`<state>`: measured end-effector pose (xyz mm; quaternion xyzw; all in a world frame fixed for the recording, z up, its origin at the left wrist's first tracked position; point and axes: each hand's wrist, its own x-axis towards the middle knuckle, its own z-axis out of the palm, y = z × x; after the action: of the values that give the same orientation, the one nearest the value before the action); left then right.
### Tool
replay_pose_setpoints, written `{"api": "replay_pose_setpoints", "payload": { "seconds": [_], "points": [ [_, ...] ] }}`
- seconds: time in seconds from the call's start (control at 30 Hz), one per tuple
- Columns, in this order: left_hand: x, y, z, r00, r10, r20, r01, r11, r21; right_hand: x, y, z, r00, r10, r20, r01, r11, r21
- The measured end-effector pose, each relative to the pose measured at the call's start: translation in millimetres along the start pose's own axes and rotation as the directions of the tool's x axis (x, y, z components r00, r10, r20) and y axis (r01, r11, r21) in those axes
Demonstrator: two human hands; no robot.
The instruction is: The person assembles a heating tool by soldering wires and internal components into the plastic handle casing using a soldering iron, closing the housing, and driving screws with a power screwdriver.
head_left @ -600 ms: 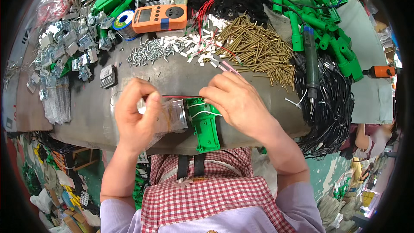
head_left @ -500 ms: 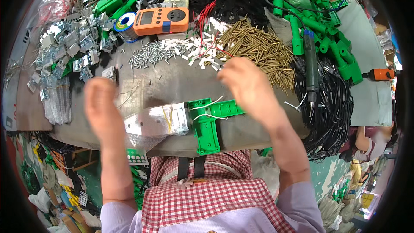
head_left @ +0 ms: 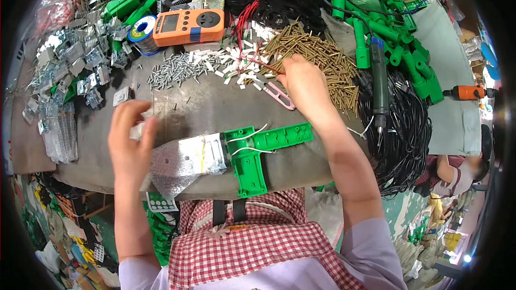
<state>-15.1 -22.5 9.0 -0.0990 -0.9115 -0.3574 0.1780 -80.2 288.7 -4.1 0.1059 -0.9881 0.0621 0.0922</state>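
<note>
Green plastic L-shaped housing [head_left: 258,153] with white wires between both hands, right hand [head_left: 303,83] pinching into brass screws [head_left: 317,56], grip contents hidden, left hand [head_left: 129,137] blurred, grip unclear, beside crinkled foil piece [head_left: 185,161]

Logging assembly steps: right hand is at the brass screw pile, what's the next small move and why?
Probably pinch one screw and carry it to the green bracket. The right hand rests on the brass screws; whether its fingers have closed on one is not visible.

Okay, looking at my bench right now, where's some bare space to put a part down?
The bare grey table top between the silver screws, the left hand and the green plastic part is free. The far side is crowded: brass screws, white connectors, metal brackets.
</note>
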Motion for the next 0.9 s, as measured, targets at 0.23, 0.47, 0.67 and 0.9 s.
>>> {"api": "replay_pose_setpoints", "payload": {
  "seconds": [0.23,0.47,0.67,0.9],
  "points": [
    [38,80,51,0.830,0.509,0.227,-0.555,0.792,0.255,-30,-37,-51,0.960,-0.244,-0.138,0.276,0.910,0.309],
    [21,85,22,0.725,0.227,0.650,-0.270,0.962,-0.035,-71,-25,-59,0.942,-0.288,-0.174,0.333,0.873,0.356],
    [2,100,23,0.813,0.463,0.352,-0.462,0.882,-0.094,-83,-45,-77,0.946,-0.297,-0.131,0.324,0.883,0.340],
    [-31,82,0,0.761,0.334,0.556,-0.222,0.940,-0.261,-104,-41,-78,0.869,-0.494,-0.007,0.466,0.815,0.343]
  ]
}}
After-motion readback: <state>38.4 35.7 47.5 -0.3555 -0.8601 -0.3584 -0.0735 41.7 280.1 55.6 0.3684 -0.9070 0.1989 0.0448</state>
